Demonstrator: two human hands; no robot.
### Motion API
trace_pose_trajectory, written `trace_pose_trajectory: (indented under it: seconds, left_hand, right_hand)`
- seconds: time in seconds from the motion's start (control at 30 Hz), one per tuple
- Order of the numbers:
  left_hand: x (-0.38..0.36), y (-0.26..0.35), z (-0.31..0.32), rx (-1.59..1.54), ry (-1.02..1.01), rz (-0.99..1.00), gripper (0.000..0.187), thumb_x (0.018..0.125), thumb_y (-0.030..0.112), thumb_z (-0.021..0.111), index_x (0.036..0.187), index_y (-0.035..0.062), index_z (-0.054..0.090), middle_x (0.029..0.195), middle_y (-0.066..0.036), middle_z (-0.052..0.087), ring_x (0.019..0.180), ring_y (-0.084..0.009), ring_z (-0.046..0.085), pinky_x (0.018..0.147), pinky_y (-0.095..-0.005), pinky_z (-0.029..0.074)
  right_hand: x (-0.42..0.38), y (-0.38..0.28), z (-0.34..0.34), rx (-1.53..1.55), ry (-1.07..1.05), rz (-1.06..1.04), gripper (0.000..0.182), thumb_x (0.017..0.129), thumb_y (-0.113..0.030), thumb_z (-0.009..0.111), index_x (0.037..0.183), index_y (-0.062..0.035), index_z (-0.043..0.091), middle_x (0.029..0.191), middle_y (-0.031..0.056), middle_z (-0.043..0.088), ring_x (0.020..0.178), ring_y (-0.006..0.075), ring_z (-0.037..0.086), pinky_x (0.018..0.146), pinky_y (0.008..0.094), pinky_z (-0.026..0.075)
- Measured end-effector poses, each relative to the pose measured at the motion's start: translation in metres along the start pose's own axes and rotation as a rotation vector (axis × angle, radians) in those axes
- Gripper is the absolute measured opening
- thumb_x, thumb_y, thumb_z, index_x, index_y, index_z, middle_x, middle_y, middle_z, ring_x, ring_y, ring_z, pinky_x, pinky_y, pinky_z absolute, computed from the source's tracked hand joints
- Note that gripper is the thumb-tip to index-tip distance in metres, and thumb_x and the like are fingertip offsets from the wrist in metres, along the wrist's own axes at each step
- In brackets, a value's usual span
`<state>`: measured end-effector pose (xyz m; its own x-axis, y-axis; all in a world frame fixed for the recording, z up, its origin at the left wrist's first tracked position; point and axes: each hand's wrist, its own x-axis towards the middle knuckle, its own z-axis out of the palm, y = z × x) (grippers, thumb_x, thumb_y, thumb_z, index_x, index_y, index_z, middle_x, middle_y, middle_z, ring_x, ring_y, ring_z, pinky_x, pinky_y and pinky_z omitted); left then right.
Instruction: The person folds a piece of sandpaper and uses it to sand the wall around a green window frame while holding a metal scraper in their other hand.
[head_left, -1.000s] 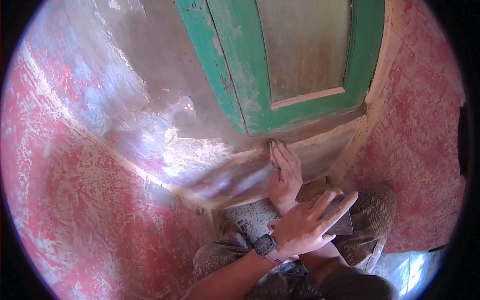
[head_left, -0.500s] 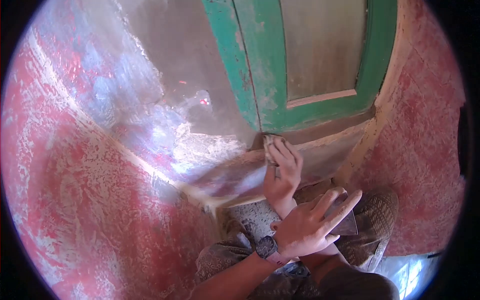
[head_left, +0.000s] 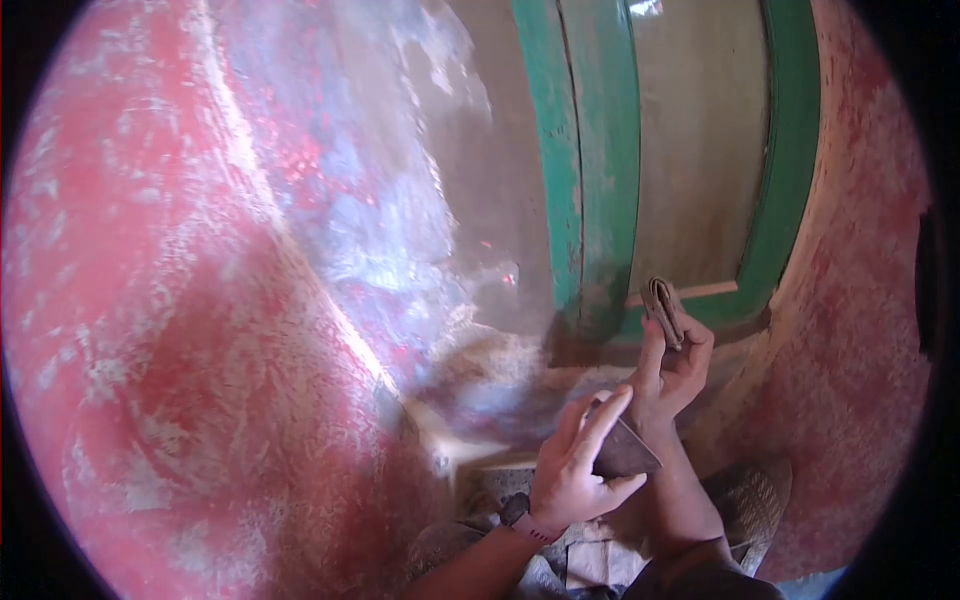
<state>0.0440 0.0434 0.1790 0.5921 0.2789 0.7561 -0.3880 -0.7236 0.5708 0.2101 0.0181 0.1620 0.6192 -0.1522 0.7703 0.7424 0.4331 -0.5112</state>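
My left hand (head_left: 575,470), with a watch on its wrist, grips a dark, flat, straight-edged plate (head_left: 626,452) that looks like a scraper blade. Its index finger stretches along the plate. To the right and a little higher, my right hand (head_left: 680,375) pinches a folded piece of sandpaper (head_left: 661,312) between thumb and fingers. The folded layers point up, held off the surface. Behind it is the lower part of a green door frame (head_left: 608,200), worn along a dark vertical crack, with a brownish panel (head_left: 700,150).
Left of the green frame runs a patchy grey and whitish wall (head_left: 390,230). A red, scuffed wall (head_left: 150,400) fills the left side, another red wall (head_left: 850,330) the right. A pale ledge (head_left: 470,450) meets the corner below. Patterned trousers (head_left: 760,500) and a pale sheet (head_left: 600,562) show at the bottom.
My right hand has come away from the foot of the green frame with the sandpaper, which now points up. My left hand has turned, its plate more visible. The view has shifted.
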Motion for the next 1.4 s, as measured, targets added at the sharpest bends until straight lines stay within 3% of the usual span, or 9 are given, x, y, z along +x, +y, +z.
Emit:
trace_pose_trajectory:
  seconds: [0.13,0.3,0.37,0.5,0.8,1.0,1.1,1.33,1.4]
  left_hand:
    - [0.003,-0.005,0.004,0.020,0.098,-0.048,0.092,0.072,0.006,0.090,0.156,0.0019,0.053,0.138,-0.024,0.062,0.124,-0.0423,0.066,0.106,-0.0488,0.056]
    - [-0.010,-0.018,0.013,0.210,-0.270,-0.301,0.088,0.079,0.023,0.088,0.159,0.0107,0.051,0.144,-0.020,0.061,0.123,-0.0444,0.069,0.099,-0.0511,0.060]
    - [-0.026,-0.033,0.020,0.333,-0.555,-0.329,0.090,0.080,0.028,0.088,0.160,0.0131,0.050,0.147,-0.019,0.061,0.123,-0.0444,0.069,0.097,-0.0530,0.062]
    - [-0.044,-0.025,0.028,0.341,-0.732,-0.291,0.097,0.079,0.030,0.088,0.165,0.0187,0.044,0.155,-0.019,0.056,0.110,-0.0465,0.075,0.089,-0.0591,0.064]
    - [-0.051,-0.016,0.038,0.392,-0.820,-0.215,0.090,0.077,0.021,0.086,0.159,0.0161,0.051,0.146,-0.023,0.061,0.104,-0.0443,0.077,0.087,-0.0558,0.065]
    - [-0.023,-0.023,0.034,0.530,-1.046,-0.241,0.097,0.075,0.016,0.089,0.162,0.0124,0.047,0.152,-0.018,0.060,0.104,-0.0434,0.078,0.085,-0.0533,0.067]
    - [-0.043,-0.047,0.043,0.425,-0.901,-0.200,0.090,0.073,0.018,0.088,0.156,0.0080,0.053,0.146,-0.018,0.065,0.108,-0.0430,0.076,0.088,-0.0543,0.065]
    - [-0.084,-0.106,0.071,0.533,-1.085,-0.227,0.076,0.075,0.027,0.088,0.143,0.0067,0.063,0.131,-0.021,0.072,0.108,-0.0429,0.076,0.094,-0.0585,0.062]
    - [-0.054,-0.086,0.046,0.473,-1.078,-0.305,0.076,0.075,0.026,0.087,0.145,0.0082,0.063,0.128,-0.021,0.073,0.107,-0.0421,0.076,0.094,-0.0583,0.062]
  right_hand:
    - [0.066,-0.042,0.043,-0.135,-0.167,-0.403,0.039,0.099,0.010,0.070,0.136,0.0029,0.064,0.148,0.0290,0.067,0.136,0.0351,0.069,0.114,0.0415,0.055]
    - [0.126,-0.057,0.113,-0.266,-0.349,-0.983,0.059,0.080,0.012,0.076,0.136,-0.0061,0.074,0.147,0.0199,0.069,0.133,0.0430,0.067,0.109,0.0467,0.059]
    - [0.121,-0.039,0.126,-0.302,-0.495,-0.979,0.054,0.084,0.004,0.081,0.137,-0.0070,0.074,0.150,0.0202,0.067,0.137,0.0425,0.065,0.111,0.0471,0.058]
    - [0.092,-0.027,0.120,-0.343,-0.499,-0.898,0.053,0.087,-0.006,0.086,0.139,-0.0074,0.072,0.152,0.0183,0.066,0.139,0.0426,0.064,0.113,0.0478,0.057]
    - [0.114,-0.037,0.151,-0.329,-0.376,-0.912,0.061,0.090,-0.003,0.082,0.149,-0.0052,0.066,0.154,0.0171,0.063,0.141,0.0424,0.060,0.115,0.0506,0.052]
    - [0.075,-0.003,0.118,-0.333,-0.514,-0.892,0.059,0.091,-0.006,0.083,0.147,-0.0051,0.067,0.156,0.0170,0.062,0.142,0.0419,0.059,0.115,0.0535,0.050]
    - [0.067,0.006,0.110,-0.342,-0.500,-0.900,0.055,0.089,-0.003,0.085,0.142,-0.0043,0.070,0.153,0.0195,0.064,0.140,0.0451,0.061,0.113,0.0552,0.053]
    - [0.083,-0.030,0.148,-0.489,-0.327,-0.831,0.055,0.093,-0.016,0.083,0.147,-0.0127,0.069,0.156,0.0065,0.063,0.144,0.0274,0.058,0.114,0.0471,0.040]
    - [0.066,-0.017,0.133,-0.506,-0.373,-0.824,0.056,0.093,-0.014,0.083,0.147,-0.0112,0.069,0.156,0.0102,0.062,0.144,0.0317,0.058,0.115,0.0474,0.040]
